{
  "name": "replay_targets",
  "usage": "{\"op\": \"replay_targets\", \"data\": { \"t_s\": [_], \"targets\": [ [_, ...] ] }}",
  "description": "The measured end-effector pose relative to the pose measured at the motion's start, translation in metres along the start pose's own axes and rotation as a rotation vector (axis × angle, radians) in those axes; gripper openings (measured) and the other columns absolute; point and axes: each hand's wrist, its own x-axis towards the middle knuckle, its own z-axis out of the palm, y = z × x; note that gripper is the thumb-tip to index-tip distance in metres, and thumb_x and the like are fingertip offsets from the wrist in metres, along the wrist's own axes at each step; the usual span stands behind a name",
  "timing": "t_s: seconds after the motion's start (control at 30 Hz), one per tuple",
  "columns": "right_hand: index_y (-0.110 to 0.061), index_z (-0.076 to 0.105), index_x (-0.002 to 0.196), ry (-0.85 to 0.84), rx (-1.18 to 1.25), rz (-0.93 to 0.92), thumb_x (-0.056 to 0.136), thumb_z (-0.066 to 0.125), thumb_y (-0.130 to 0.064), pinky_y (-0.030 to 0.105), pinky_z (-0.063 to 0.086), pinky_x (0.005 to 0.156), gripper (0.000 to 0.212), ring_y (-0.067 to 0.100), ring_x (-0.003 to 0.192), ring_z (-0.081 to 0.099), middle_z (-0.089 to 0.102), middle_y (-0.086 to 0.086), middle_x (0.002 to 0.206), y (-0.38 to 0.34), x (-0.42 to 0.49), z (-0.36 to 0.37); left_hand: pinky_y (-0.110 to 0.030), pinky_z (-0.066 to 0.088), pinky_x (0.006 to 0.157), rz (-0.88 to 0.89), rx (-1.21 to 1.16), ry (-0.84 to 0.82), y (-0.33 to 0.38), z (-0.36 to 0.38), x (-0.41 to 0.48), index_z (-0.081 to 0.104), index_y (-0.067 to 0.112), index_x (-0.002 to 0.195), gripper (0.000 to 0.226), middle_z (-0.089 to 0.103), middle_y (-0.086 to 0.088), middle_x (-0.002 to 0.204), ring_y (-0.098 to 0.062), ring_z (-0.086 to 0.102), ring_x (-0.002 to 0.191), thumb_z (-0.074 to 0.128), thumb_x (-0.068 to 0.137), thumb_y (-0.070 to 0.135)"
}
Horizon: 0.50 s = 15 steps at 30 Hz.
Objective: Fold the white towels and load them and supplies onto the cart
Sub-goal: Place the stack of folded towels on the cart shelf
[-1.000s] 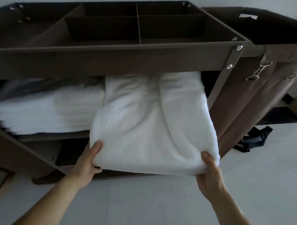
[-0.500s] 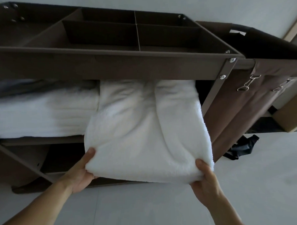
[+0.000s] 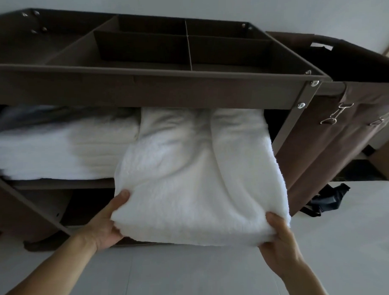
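2 grips: left hand [image 3: 102, 228], right hand [image 3: 280, 241] clutch towel [image 3: 194, 180] near corners; far end in cart [image 3: 147, 88].

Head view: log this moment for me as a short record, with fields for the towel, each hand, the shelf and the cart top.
towel: folded white towel, far end inside the middle shelf of the cart, near end sticking out in front
left hand: left hand holds the near left corner, thumb on top
right hand: right hand holds the near right corner, thumb on top
shelf neighbour: stack of folded towels, beside it on the left
cart top: tray split by dividers
right of cart: brown laundry bag
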Motion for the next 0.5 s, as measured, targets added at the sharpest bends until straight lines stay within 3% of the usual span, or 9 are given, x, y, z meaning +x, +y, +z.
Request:
{"op": "replay_targets", "data": {
  "t_s": [0.2,0.37,0.5],
  "targets": [
    [-0.027,0.065,0.127,-0.019,0.013,0.023,0.069,0.081,-0.039,0.042,0.055,0.083,0.061,0.029,0.119,0.063,0.065,0.01,0.13,-0.004,-0.002,-0.001,-0.04,0.061,0.072,0.032,0.0,0.006,-0.002,0.007,-0.002,0.067,0.022,0.12,0.051,0.071,-0.01,0.118,-0.026,0.071,0.101,0.052,0.082,0.052],
    [-0.029,0.065,0.127,-0.027,0.023,0.016,0.071,0.08,-0.037,0.044,0.055,0.083,0.058,0.029,0.118,0.063,0.066,0.009,0.129,-0.002,-0.001,-0.003,-0.047,0.06,0.067,0.007,-0.075,0.023,-0.011,-0.002,0.006,0.079,0.026,0.102,0.051,0.074,-0.009,0.109,-0.029,0.073,0.092,0.05,0.079,0.061],
    [-0.024,0.062,0.13,-0.033,0.031,0.026,0.075,0.076,-0.037,0.042,0.056,0.083,0.059,0.03,0.119,0.062,0.065,0.01,0.13,-0.001,0.0,-0.003,-0.047,0.06,0.067,-0.047,-0.058,0.03,-0.011,-0.007,0.005,0.075,0.026,0.11,0.053,0.074,-0.01,0.11,-0.03,0.073,0.093,0.054,0.075,0.06]
  ]
}}
